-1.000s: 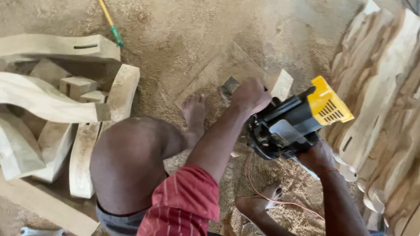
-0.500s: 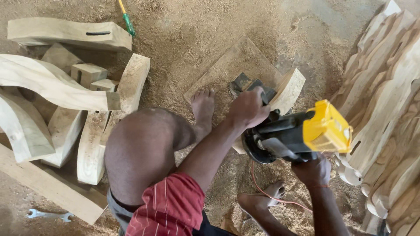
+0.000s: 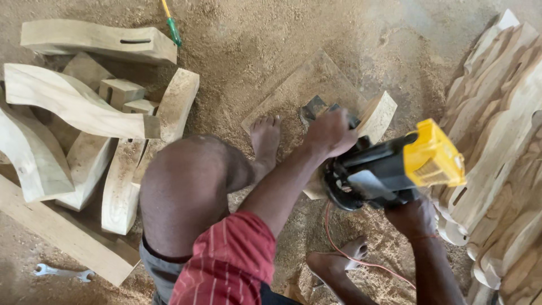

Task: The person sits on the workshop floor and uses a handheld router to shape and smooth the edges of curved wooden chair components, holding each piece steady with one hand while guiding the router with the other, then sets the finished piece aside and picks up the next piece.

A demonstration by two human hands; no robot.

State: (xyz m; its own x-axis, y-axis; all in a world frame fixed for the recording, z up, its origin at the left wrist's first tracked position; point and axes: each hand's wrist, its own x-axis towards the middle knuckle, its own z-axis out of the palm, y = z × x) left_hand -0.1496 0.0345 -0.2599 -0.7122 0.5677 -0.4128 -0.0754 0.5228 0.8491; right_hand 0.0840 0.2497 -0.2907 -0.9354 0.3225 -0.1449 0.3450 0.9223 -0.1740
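Observation:
My left hand grips the front of a black and yellow power tool. My right hand holds the tool's body from below. The tool rests against a pale curved wooden piece lying in sawdust, and its working end is hidden by the tool and my left hand. My bent knee and a bare foot are just to the left. My other foot lies below the tool.
Several curved wooden pieces lie heaped at the left over a flat plank. A stack of carved pieces fills the right edge. A green-handled screwdriver, a wrench and an orange cord lie on the sawdust floor.
The view has tilted, so the wood piles sit lower in frame. Both hands stay on the tool, and its yellow end has swung a little to the right.

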